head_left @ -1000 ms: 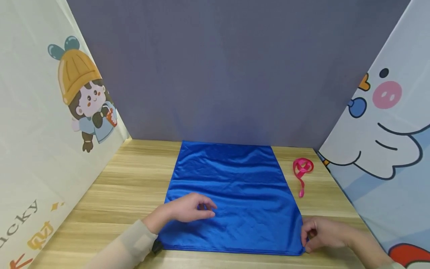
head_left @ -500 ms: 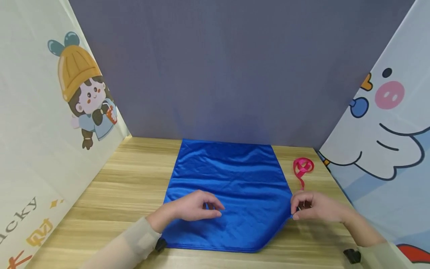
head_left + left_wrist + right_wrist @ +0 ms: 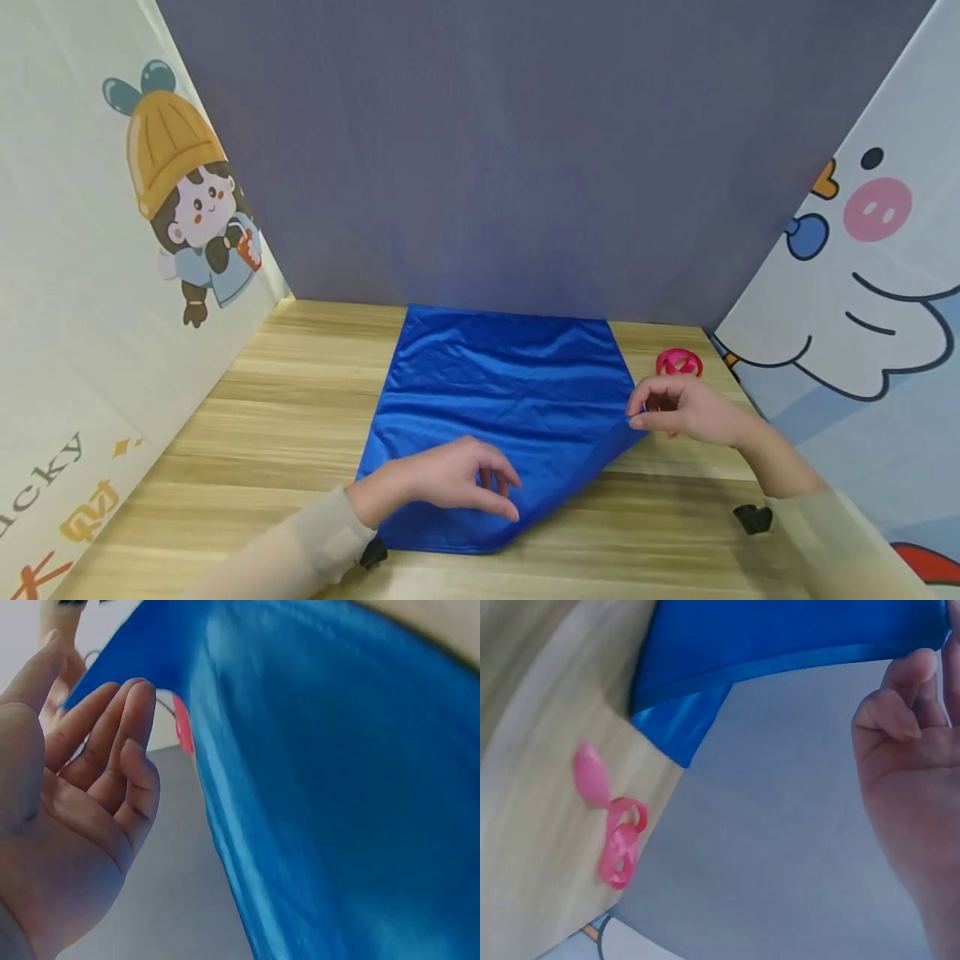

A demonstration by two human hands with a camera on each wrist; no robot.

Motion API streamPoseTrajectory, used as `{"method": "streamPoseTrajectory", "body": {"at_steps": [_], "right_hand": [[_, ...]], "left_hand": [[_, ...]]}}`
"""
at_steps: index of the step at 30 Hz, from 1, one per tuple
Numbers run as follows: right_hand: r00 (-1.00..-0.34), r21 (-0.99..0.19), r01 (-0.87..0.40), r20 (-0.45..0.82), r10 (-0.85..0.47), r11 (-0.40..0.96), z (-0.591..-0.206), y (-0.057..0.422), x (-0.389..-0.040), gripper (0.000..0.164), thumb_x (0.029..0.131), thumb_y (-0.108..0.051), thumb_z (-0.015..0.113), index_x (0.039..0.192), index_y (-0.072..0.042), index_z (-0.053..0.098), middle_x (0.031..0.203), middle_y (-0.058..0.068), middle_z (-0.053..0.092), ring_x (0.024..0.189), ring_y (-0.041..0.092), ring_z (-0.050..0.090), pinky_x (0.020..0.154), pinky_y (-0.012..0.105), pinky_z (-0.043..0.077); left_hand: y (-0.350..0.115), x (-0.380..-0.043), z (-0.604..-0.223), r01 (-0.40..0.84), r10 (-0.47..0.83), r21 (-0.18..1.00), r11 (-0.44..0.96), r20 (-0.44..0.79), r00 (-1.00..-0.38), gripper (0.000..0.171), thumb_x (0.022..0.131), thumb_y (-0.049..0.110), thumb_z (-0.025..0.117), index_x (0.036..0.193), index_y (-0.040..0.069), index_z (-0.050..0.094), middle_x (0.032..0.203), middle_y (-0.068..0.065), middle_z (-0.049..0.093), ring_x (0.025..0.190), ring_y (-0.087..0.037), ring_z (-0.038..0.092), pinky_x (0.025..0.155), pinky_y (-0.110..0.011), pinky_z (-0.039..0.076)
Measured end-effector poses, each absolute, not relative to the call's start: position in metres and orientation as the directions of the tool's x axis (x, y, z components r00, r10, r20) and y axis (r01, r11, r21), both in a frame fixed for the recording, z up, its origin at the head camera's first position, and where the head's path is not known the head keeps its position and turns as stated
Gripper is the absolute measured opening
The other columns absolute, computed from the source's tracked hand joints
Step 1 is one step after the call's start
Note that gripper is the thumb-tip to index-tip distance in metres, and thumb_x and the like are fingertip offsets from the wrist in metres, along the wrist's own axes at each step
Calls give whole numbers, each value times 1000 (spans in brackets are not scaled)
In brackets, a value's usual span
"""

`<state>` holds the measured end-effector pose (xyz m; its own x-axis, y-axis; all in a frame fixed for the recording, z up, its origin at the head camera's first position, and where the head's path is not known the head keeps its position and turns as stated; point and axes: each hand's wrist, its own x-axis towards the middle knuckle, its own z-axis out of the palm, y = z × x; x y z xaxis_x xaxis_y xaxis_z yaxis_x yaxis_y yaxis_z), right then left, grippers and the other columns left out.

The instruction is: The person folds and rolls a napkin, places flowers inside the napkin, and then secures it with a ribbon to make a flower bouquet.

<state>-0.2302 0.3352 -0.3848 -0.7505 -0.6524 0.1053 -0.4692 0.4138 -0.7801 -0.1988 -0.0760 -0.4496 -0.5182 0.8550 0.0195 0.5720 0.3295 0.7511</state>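
Observation:
A shiny blue satin cloth (image 3: 495, 375) lies on the wooden table, its near right corner lifted off the surface. My right hand (image 3: 693, 408) pinches that corner between thumb and fingers, raised over the cloth's right edge. In the right wrist view the hemmed edge of the cloth (image 3: 795, 637) runs up to the right hand's fingertips (image 3: 919, 667). My left hand (image 3: 465, 475) hovers above the near part of the cloth with fingers loosely bent and nothing between them. From the left wrist view, the palm of the left hand (image 3: 82, 795) shows beside the hanging cloth (image 3: 315, 780).
A coiled pink ribbon (image 3: 678, 362) lies on the table (image 3: 300, 400) at the right, partly hidden behind the right hand. A grey panel (image 3: 510, 158) stands along the back. Printed side panels with cartoon figures (image 3: 892, 317) close off the left and right.
My right hand has lifted the near right corner and carried it away from me and leftward, folding the cloth's near edge up. The left hand has shifted slightly to the right.

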Motion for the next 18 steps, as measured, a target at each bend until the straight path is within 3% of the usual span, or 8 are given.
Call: {"method": "streamPoseTrajectory", "body": {"at_steps": [6, 10, 15, 18], "right_hand": [[-788, -744, -473, 118, -604, 472, -373, 324, -241, 10, 102, -8, 77, 105, -18, 76, 80, 3, 67, 68, 23, 59, 61, 29, 52], [-803, -756, -448, 106, -586, 477, -366, 317, -247, 6, 104, -10, 76, 107, -15, 75, 81, 10, 66, 67, 28, 63, 62, 31, 57], [-807, -783, -425, 102, -581, 453, -363, 311, -254, 5, 106, -9, 73, 110, -11, 71, 89, 21, 72, 73, 26, 72, 57, 33, 56], [-801, -792, -428, 110, -589, 435, -362, 309, -258, 5, 106, -8, 72, 111, -8, 70, 93, 18, 77, 80, 27, 76, 61, 33, 59]], "left_hand": [[-65, -192, -451, 622, 842, 699, 353, 51, -536, 32, 93, 34, 90, 116, 14, 82, 90, 15, 77, 73, 13, 62, 72, -10, 54], [-65, -191, -453, 669, 843, 660, 342, 100, -529, 21, 97, 28, 86, 110, 12, 82, 89, 9, 79, 73, 15, 59, 74, -8, 52], [-69, -191, -455, 665, 828, 661, 349, 114, -548, 13, 103, 20, 78, 109, 9, 81, 86, 5, 78, 67, 16, 56, 74, -9, 52], [-71, -191, -457, 628, 809, 688, 363, 101, -579, 13, 105, 20, 76, 110, 9, 81, 85, 6, 78, 63, 16, 57, 74, -10, 54]]}}
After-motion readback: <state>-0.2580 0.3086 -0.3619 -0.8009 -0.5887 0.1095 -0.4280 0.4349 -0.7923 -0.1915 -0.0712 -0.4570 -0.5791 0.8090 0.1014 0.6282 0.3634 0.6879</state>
